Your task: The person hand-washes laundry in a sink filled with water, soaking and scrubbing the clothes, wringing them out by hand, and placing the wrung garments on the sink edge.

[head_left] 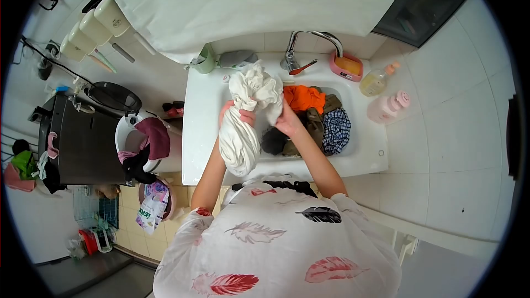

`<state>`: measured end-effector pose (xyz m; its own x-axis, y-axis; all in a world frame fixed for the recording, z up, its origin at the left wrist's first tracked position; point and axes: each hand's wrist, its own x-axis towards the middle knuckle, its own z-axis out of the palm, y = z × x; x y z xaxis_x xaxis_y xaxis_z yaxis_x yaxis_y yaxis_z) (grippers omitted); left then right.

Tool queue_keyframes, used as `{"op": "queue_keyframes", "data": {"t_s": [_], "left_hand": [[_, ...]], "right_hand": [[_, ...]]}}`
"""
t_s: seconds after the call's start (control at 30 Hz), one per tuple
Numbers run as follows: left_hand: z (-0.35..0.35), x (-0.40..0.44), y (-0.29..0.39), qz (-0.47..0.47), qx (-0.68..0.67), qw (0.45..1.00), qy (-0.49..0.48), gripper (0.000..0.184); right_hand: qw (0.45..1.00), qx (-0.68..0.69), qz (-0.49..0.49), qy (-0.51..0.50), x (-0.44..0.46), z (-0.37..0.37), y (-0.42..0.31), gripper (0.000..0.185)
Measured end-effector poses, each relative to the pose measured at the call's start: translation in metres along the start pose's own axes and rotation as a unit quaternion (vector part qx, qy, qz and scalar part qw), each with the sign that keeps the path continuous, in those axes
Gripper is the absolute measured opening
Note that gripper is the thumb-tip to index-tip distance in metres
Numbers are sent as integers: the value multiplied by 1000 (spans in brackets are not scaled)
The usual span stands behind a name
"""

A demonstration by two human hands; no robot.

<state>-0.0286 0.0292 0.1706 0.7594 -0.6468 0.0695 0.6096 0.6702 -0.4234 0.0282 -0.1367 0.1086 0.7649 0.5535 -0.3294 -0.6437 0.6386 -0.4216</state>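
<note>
A bunched, twisted white garment (pixel 239 140) is held up over the left side of the sink (pixel 204 157). My left hand (pixel 247 114) is wrapped round its middle, with the fingers showing across the cloth. Closed on the garment's right edge is my right hand (pixel 287 121), its fingertips partly hidden by the fabric. To the right, in the basin, lies a heap of clothes: an orange piece (pixel 305 99), a blue checked piece (pixel 335 131), an olive-brown piece (pixel 314 127) and a dark grey piece (pixel 273 140).
Behind the basin stands a chrome faucet (pixel 291 57), with a pink soap dish (pixel 346 67) beside it. A pump bottle (pixel 377 81) and a pink bottle (pixel 386 107) stand at right. Leftward, a white bucket (pixel 128 143) has maroon cloth (pixel 154 138) over its rim.
</note>
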Motion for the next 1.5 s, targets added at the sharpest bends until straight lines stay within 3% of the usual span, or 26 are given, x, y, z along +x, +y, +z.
{"op": "queue_keyframes", "data": {"t_s": [0.1,0.13,0.23,0.3,0.33,0.37,0.43,0.5,0.57,0.6,0.67,0.7,0.77,0.9,0.93,1.0,1.03,1.1,1.13,1.2,1.3,1.33,1.4,1.43,1.47,1.5], "left_hand": [[1,4,-16,-21,-65,997,-42,44],[0,5,-22,-30,-82,995,-53,44],[-9,7,-36,-50,-110,990,-76,44],[-16,9,-41,-60,-117,989,-73,44],[-19,10,-42,-59,-115,989,-70,44],[-21,12,-42,-62,-112,990,-63,44],[-23,14,-38,-63,-95,992,-43,44],[-24,16,-34,-60,-65,996,-14,44],[-26,16,-30,-70,-39,997,14,42],[-25,16,-32,-34,59,997,35,40],[-22,18,-36,20,228,970,82,34],[-20,19,-38,20,228,970,82,34],[-20,20,-41,122,493,829,235,31],[-25,24,-34,139,597,717,331,32],[-28,26,-30,138,599,717,330,32],[-40,30,-18,175,666,633,354,32],[-47,32,-11,174,667,633,353,32],[-53,33,-4,210,734,551,338,34],[-51,33,-5,211,734,550,338,34],[-48,31,-7,211,831,414,306,35],[-55,37,-4,236,829,411,296,36],[-55,36,-3,237,829,411,296,36],[-52,36,1,231,805,441,323,35],[-48,35,7,229,806,441,320,35],[-41,33,16,168,767,510,352,34],[-37,31,24,105,718,573,381,33]], "right_hand": [[987,-90,22,-128,7,16,18,69],[987,-89,24,-129,7,20,18,69],[982,-45,17,-183,12,23,11,80],[950,98,40,-294,14,24,-1,83],[974,91,36,-204,13,27,-6,76],[974,91,35,-204,12,29,-10,76],[973,-64,-101,-199,8,40,-17,68],[975,-27,-105,-193,5,45,-28,58],[972,-156,-150,-90,-6,63,-38,56],[981,-149,-121,0,-10,73,-39,49],[975,-178,-133,11,-11,78,-42,42],[968,-207,-142,20,-10,80,-42,35],[949,-258,-177,35,-6,84,-38,30],[864,-404,-279,109,23,67,-28,27],[864,-403,-281,110,25,66,-27,27],[767,-539,-310,158,27,65,-26,35],[766,-539,-312,160,32,60,-24,35],[692,-620,-315,195,42,55,-19,38],[692,-619,-315,195,43,53,-17,38],[654,-658,-318,197,43,51,-13,38],[617,-693,-297,228,44,50,-10,36],[617,-693,-297,227,46,44,-11,36],[709,-614,-299,179,53,27,-14,42],[708,-613,-301,181,53,18,-17,42],[850,-438,-242,164,53,9,-18,47],[947,-239,-168,136,50,2,-19,52]]}}
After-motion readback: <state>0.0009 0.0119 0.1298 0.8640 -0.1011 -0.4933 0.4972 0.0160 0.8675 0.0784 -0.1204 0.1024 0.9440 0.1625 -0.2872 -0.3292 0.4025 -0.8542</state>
